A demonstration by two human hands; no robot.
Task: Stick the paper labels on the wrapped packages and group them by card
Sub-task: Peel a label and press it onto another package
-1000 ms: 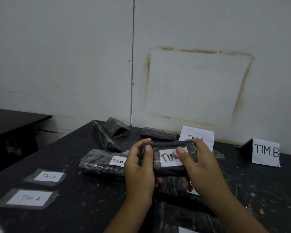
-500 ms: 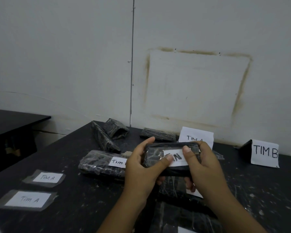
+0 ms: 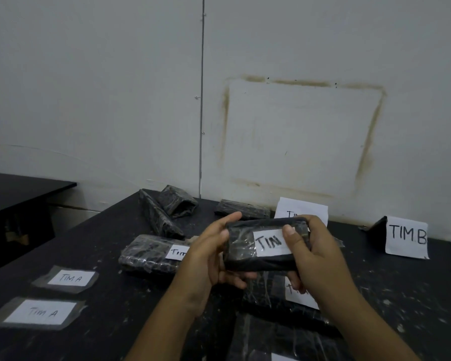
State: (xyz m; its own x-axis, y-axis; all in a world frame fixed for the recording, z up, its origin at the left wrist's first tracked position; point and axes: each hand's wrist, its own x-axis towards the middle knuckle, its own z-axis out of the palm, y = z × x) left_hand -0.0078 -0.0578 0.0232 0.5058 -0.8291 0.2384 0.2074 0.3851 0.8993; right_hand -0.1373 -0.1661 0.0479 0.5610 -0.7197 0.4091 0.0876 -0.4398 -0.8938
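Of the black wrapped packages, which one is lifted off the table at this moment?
The package gripped between the left hand and right hand, its white label partly covered by the right hand. The others lie on the black table.

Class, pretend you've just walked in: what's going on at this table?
A person holds a black wrapped package above the table in both hands: the left hand grips its left end, the right hand its right end, thumb pressing on its paper label, which reads TIM with the rest hidden. Two loose TIM A labels lie at the table's left, a labelled package beside them. Unlabelled packages sit near the wall; a TIM B card stands at the right.
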